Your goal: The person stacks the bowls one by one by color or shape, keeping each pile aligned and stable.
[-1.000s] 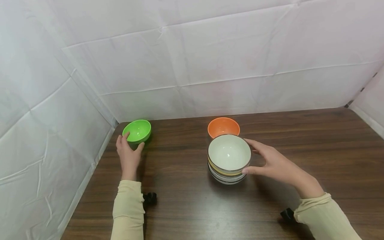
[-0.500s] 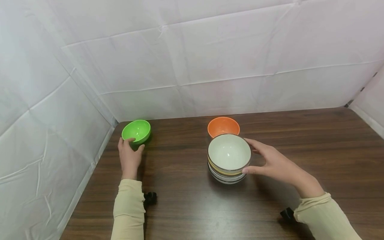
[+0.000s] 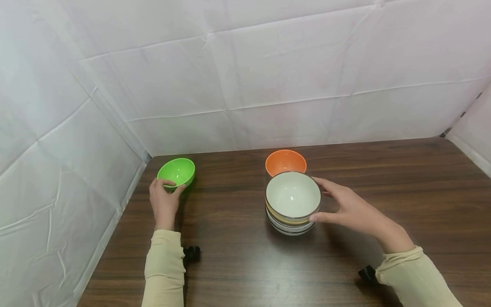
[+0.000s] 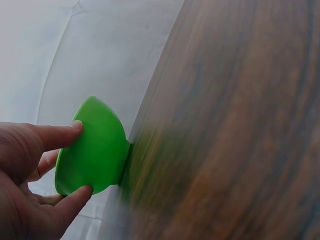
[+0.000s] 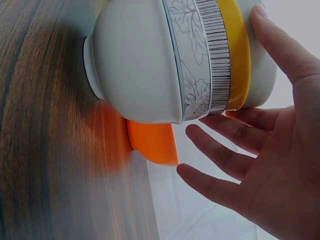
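Observation:
On the left of the table, my left hand (image 3: 164, 202) grips the near side of a small green bowl (image 3: 178, 168). The left wrist view has the thumb and a finger against the outer wall of the bowl (image 4: 97, 145), with other fingers partly hidden behind it; its foot is right at the tabletop. My right hand (image 3: 354, 213) curves against the right side of a stack of bowls (image 3: 293, 194), white inside on top. Its thumb (image 5: 280, 42) presses the upper bowl, two fingers reach behind the stack, and the others stay spread. Grey-white, leaf-patterned and yellow bands ring the stack.
An orange bowl (image 3: 285, 161) stands just behind the stack, partly covered by it. White sheeting (image 3: 284, 72) hangs along the back and left edges of the dark wooden table (image 3: 230, 204). A black wrist device (image 3: 192, 254) shows beside the left sleeve.
My left fingers have closed on the near rim of the green bowl, which has shifted slightly toward me. The right hand and the stack have stayed in place.

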Tool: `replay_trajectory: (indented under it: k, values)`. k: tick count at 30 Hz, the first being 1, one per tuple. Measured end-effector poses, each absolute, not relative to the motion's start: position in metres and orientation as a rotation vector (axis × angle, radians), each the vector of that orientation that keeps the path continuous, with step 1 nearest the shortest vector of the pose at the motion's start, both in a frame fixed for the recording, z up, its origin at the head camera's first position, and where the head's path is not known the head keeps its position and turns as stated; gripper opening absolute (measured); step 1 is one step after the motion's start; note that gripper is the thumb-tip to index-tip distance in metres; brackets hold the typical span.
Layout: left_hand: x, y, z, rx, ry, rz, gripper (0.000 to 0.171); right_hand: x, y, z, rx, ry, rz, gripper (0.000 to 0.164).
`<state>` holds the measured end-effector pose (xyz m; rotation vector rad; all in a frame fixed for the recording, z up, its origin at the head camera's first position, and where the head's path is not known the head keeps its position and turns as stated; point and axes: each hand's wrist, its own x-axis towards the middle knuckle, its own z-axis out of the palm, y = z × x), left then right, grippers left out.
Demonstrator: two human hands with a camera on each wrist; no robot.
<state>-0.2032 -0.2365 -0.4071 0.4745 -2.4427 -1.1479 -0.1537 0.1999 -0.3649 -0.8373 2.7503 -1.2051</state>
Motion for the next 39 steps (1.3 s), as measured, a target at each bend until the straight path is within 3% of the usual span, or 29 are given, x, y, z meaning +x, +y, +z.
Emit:
replay_trajectory:
  k: [39]
  values:
    - [-0.201,-0.228,-0.393,0.331,-2.407,-1.164,0.030,-0.154,0.199,-0.366,-0.832,2.752,-1.204,0.090]
